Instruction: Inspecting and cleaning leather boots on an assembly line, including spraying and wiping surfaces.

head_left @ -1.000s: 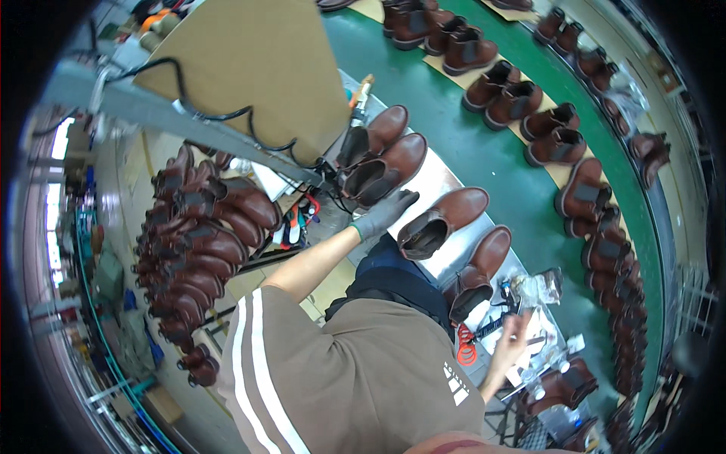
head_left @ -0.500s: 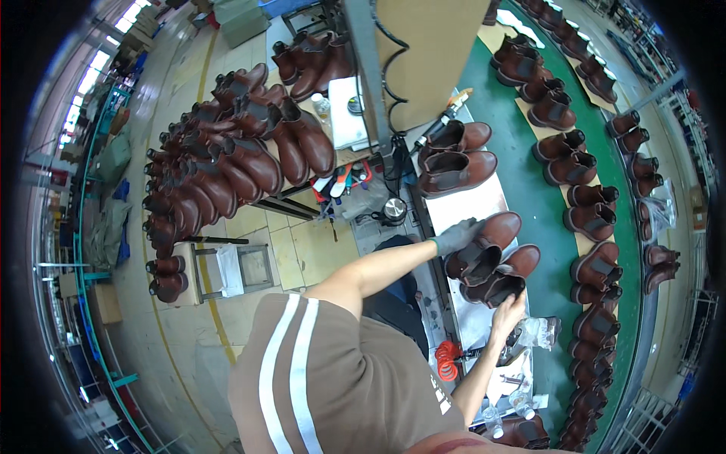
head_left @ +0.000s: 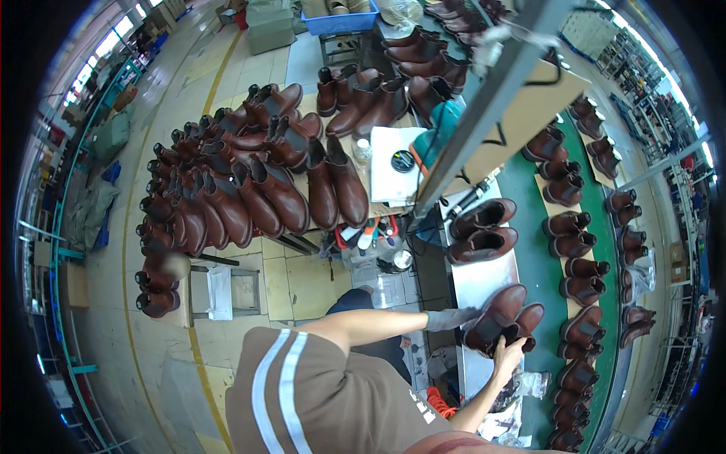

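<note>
Both hands clamp one brown boot (head_left: 495, 316) — gloved left hand (head_left: 459, 318) at its shaft opening, right hand (head_left: 508, 354) beneath — toe pointing away up the counter (head_left: 484, 284).

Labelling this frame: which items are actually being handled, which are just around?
In hand: brown boot pair, gloved left hand, bare right hand.
Lying about: second boot pair, stacked boots, boots on green conveyor, round tin.

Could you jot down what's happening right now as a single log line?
left hand: gloved, on brown boot | right hand: bare, grip on second boot | surface: metal bench | nearby: boot pair
</note>
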`<action>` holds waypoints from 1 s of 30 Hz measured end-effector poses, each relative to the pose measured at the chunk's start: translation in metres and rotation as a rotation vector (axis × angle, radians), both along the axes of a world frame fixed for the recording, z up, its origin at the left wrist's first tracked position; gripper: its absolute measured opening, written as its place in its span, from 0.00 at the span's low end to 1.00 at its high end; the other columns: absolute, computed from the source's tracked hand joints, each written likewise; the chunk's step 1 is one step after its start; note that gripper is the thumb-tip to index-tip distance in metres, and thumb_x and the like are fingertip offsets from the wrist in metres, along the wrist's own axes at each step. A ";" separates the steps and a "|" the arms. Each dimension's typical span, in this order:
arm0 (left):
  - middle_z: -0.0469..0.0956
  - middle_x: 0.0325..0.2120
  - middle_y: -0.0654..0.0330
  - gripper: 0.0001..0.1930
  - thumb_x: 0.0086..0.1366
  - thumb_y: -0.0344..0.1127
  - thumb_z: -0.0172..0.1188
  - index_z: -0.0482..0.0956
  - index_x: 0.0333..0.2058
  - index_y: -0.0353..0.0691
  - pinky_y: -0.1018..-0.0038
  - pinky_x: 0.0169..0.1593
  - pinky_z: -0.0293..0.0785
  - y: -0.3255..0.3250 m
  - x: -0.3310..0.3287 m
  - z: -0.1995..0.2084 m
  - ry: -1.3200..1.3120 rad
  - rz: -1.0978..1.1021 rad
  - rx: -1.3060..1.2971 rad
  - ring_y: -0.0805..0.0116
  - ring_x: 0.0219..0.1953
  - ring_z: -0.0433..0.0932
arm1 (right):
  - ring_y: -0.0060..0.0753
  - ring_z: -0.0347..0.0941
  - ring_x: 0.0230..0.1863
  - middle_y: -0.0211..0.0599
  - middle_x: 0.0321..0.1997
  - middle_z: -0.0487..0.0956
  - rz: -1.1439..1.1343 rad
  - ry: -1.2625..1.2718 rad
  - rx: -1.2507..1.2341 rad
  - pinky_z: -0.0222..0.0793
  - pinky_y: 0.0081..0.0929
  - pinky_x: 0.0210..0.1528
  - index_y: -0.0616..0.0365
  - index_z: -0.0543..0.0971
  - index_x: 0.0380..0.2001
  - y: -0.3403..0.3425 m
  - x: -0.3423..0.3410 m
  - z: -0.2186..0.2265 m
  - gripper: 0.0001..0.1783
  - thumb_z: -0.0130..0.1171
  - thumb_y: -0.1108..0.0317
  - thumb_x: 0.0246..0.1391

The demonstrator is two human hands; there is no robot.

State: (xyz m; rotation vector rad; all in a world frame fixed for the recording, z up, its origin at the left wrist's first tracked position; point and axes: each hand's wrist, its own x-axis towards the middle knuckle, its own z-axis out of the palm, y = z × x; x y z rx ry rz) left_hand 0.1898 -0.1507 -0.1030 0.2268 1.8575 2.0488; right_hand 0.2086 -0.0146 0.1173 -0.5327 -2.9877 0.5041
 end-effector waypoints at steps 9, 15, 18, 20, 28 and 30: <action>0.72 0.43 0.63 0.27 0.63 0.53 0.47 0.63 0.56 0.45 0.80 0.34 0.71 -0.267 0.033 0.150 -0.657 -0.374 0.083 0.77 0.34 0.71 | 0.53 0.75 0.37 0.56 0.32 0.78 -0.057 -0.378 -0.122 0.69 0.39 0.42 0.70 0.76 0.31 0.064 -0.034 -0.011 0.25 0.69 0.59 0.33; 0.75 0.39 0.60 0.21 0.64 0.46 0.50 0.71 0.47 0.34 0.77 0.48 0.65 -0.369 0.036 0.239 -0.325 0.310 -0.116 0.74 0.44 0.71 | 0.59 0.72 0.42 0.62 0.35 0.75 -0.022 -0.296 0.109 0.68 0.43 0.45 0.71 0.72 0.35 0.049 -0.020 -0.010 0.24 0.61 0.61 0.38; 0.74 0.40 0.62 0.20 0.65 0.43 0.50 0.71 0.48 0.35 0.82 0.43 0.69 -0.426 0.059 0.232 -0.271 0.467 -0.113 0.77 0.42 0.73 | 0.51 0.74 0.42 0.57 0.38 0.76 -0.061 -0.508 0.421 0.70 0.41 0.44 0.66 0.74 0.35 0.005 -0.025 0.031 0.31 0.66 0.49 0.37; 0.75 0.39 0.63 0.18 0.65 0.41 0.50 0.71 0.47 0.35 0.82 0.42 0.69 -0.459 0.076 0.244 -0.209 0.652 -0.064 0.77 0.41 0.73 | 0.49 0.74 0.40 0.53 0.40 0.76 -0.044 -0.445 0.536 0.70 0.41 0.42 0.63 0.75 0.33 -0.047 -0.029 0.074 0.29 0.65 0.47 0.37; 0.77 0.34 0.62 0.14 0.63 0.35 0.54 0.73 0.43 0.32 0.84 0.41 0.68 -0.608 0.030 0.270 -0.045 0.894 -0.233 0.81 0.37 0.72 | 0.42 0.76 0.30 0.46 0.30 0.79 0.712 -0.106 -0.265 0.70 0.31 0.33 0.61 0.76 0.42 -0.273 -0.095 0.128 0.20 0.63 0.64 0.45; 0.77 0.38 0.59 0.14 0.62 0.34 0.54 0.73 0.43 0.29 0.82 0.46 0.67 -0.643 0.015 0.263 -0.007 0.872 -0.295 0.78 0.41 0.73 | 0.43 0.76 0.30 0.47 0.31 0.78 0.819 -0.119 -0.320 0.71 0.31 0.34 0.62 0.76 0.42 -0.334 -0.107 0.121 0.21 0.64 0.64 0.44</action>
